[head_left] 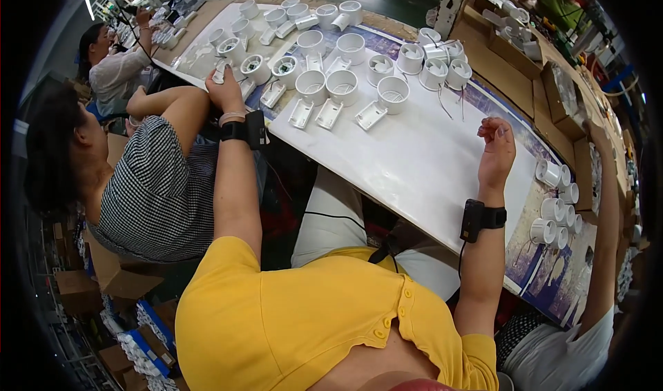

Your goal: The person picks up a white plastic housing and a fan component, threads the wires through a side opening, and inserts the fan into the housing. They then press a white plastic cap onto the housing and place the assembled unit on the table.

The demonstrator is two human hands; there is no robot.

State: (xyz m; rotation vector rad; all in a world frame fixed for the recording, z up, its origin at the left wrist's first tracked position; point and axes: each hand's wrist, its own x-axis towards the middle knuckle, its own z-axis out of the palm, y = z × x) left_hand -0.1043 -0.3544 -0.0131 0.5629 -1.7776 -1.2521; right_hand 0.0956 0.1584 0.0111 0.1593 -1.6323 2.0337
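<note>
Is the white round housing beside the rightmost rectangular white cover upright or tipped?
Upright: the round housing stands with its open rim facing up, slotted interior visible.

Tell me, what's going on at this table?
The person in the yellow top holds a small white part in the left hand. The right hand is loosely curled over the white work surface, with nothing visible in it. White round cups stand in front, several with white rectangular pieces beside them. A co-worker in a checked top sits at the left.
</note>
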